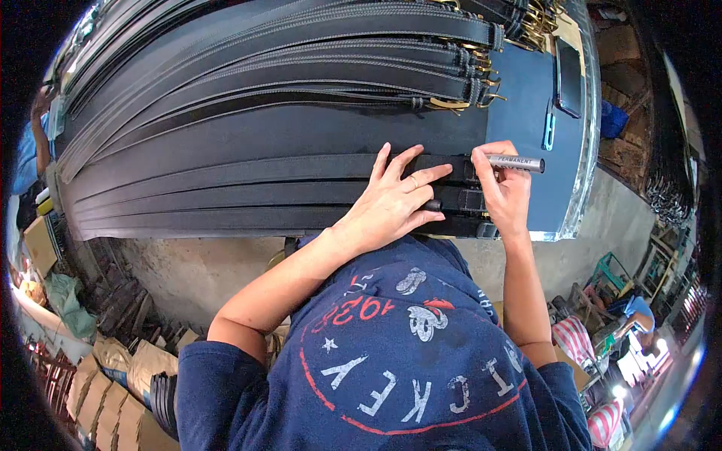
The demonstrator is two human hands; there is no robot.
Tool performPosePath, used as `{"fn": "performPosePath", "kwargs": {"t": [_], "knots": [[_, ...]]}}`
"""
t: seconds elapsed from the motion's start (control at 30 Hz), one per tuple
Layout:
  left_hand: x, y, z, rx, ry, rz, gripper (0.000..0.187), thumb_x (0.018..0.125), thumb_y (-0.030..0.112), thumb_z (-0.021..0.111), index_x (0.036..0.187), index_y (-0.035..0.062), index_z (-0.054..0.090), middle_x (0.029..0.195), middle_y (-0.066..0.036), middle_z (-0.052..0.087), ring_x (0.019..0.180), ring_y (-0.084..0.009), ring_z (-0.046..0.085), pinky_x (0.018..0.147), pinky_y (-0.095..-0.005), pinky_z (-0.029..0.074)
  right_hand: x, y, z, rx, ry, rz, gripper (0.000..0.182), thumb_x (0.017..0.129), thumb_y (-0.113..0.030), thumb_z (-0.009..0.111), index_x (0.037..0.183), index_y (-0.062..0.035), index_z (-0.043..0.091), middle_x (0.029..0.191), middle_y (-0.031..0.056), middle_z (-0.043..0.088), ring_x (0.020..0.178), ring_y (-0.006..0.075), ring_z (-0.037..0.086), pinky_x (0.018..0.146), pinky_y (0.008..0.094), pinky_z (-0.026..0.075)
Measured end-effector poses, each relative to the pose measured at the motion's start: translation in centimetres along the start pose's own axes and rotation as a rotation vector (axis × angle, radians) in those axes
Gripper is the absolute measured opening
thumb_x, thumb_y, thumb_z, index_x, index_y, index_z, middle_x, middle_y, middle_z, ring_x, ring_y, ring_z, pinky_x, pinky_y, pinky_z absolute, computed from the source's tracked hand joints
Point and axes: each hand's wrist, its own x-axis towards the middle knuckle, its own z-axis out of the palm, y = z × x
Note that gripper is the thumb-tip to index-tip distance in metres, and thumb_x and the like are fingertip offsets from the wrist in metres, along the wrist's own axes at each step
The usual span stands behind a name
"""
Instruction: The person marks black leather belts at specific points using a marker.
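Note:
Several black belts (226,179) lie side by side along the near edge of the table. My right hand (502,188) pinches a silver permanent marker (519,162), its tip end hidden at the buckle end of a belt. Just left of it, my left hand (398,192) rests spread on the belts, fingers apart. A small black cylinder, perhaps the marker's cap (432,205), shows between its lower fingers; whether they grip it is hard to tell. Dark buckles (472,200) sit beside my right hand.
Behind lie stacked black belts (316,71) with gold buckles (451,105). On the table's blue right part are a phone (568,79) and a light-blue cutter (550,131). Another person's arm (39,135) shows at far left, and a person in blue (639,314) at lower right.

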Motion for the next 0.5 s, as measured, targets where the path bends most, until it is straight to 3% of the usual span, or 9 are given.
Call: {"fn": "performPosePath", "kwargs": {"t": [0.5], "knots": [[0.17, -0.21, 0.34, -0.087, 0.074, 0.056, 0.033, 0.082, 0.032, 0.074, 0.082, 0.0058, 0.054, 0.145, -0.005, 0.049, 0.135, -0.0395, 0.036, 0.115, -0.0609, 0.023, 0.04, -0.69, 0.4, -0.145, -0.006, -0.043, 0.01, 0.089, -0.009, 0.071, 0.087, -0.0006, 0.064, 0.073, 0.0009, 0.06, 0.06, 0.0039, 0.05, 0.052, 0.0225, 0.04]]}}
